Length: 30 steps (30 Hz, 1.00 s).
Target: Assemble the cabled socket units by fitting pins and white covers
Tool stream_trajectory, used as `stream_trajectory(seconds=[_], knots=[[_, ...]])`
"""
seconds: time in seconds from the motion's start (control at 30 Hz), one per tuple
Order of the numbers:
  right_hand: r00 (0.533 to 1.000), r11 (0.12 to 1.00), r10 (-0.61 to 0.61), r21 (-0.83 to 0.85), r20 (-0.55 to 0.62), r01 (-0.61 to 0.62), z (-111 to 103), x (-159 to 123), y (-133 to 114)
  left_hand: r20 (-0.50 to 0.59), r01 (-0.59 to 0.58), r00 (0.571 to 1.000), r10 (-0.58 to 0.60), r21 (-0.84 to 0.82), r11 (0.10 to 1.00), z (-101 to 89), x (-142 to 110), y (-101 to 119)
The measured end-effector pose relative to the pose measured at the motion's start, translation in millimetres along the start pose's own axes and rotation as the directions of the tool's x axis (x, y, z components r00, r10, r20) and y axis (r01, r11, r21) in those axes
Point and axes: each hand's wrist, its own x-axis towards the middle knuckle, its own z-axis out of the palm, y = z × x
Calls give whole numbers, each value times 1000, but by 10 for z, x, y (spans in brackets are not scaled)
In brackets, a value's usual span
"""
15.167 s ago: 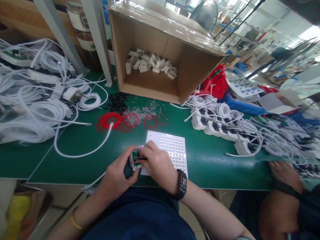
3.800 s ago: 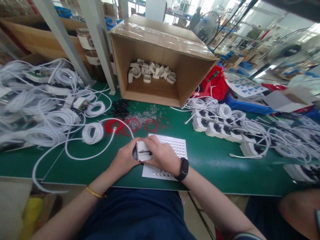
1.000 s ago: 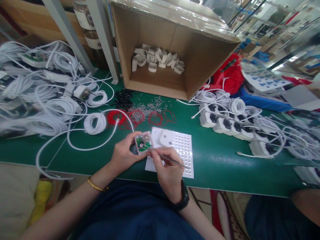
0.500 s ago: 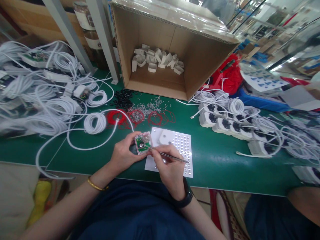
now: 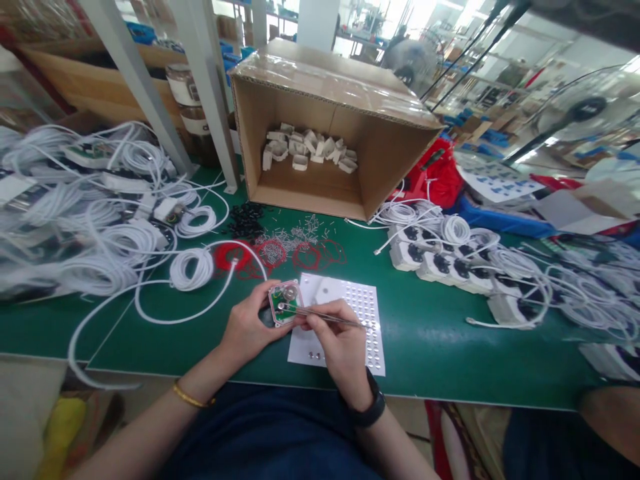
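My left hand (image 5: 249,325) grips a small open plug housing (image 5: 284,301) with a clear rim and a green circuit board inside, held just above the green table. My right hand (image 5: 335,340) pinches thin metal tweezers (image 5: 325,315) whose tips rest on the board. Under both hands lies a white sheet (image 5: 350,308) dotted with small shiny round parts. A white cover (image 5: 324,289) lies on that sheet beside the housing. A white cable (image 5: 185,310) runs left from the housing across the table.
An open cardboard box (image 5: 320,143) with white plastic parts stands behind. Red wire rings (image 5: 273,253), small pins and black bits lie before it. Piles of coiled white cables (image 5: 85,220) fill the left; finished white plugs (image 5: 440,263) lie right. Another person's knee (image 5: 607,417) shows lower right.
Since 3.8 s ago the white cover has come off and lies on the sheet. Over the last second the tweezers stay at the board; the camera has tilted up.
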Motion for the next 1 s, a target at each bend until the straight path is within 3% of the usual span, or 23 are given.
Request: stream_trajectory(seconds=[0.13,0.2,0.27,0.33,0.4,0.47,0.57,0.6,0.67,0.73,0.8,0.87,0.93,1.0], knots=[[998,990,70,122,-2,-69,17,-15,20,6,13,1000,-13,-11,1000,-2,9,8],[999,995,30,97,-29,-27,-40,-8,-45,11,20,1000,-20,-13,1000,-7,8,4],[988,995,-95,-9,-120,95,-184,35,-146,13,33,999,-33,-6,999,-11,5,-7],[947,966,-233,-161,-223,200,-383,117,-240,12,48,999,-48,13,999,-12,2,-21],[929,909,-285,-373,-236,184,-553,212,-278,17,59,998,-59,36,998,-11,0,-32],[959,754,-251,-648,-134,107,-608,290,-239,18,71,997,-72,45,996,-8,0,-36],[990,410,-134,-906,52,103,-464,354,-79,-13,86,996,-86,43,995,-6,0,-38],[991,340,-107,-934,77,109,-392,367,-23,-28,82,996,-81,50,995,-7,1,-39],[993,281,-88,-954,78,100,-287,390,55,-51,53,998,-49,91,994,-16,7,-33],[989,353,-122,-928,81,119,-277,408,71,-57,0,998,9,158,987,-33,19,-3],[978,506,-186,-845,92,176,-348,416,46,-30,-65,997,73,233,970,-52,36,58],[980,681,-166,-706,112,196,-431,411,24,36,-128,992,123,284,950,-65,53,139],[989,887,6,-457,150,63,-465,395,40,102,-172,984,147,311,935,-64,63,216],[949,975,216,-95,228,-199,-429,372,96,137,-193,978,156,328,925,-47,62,270]])
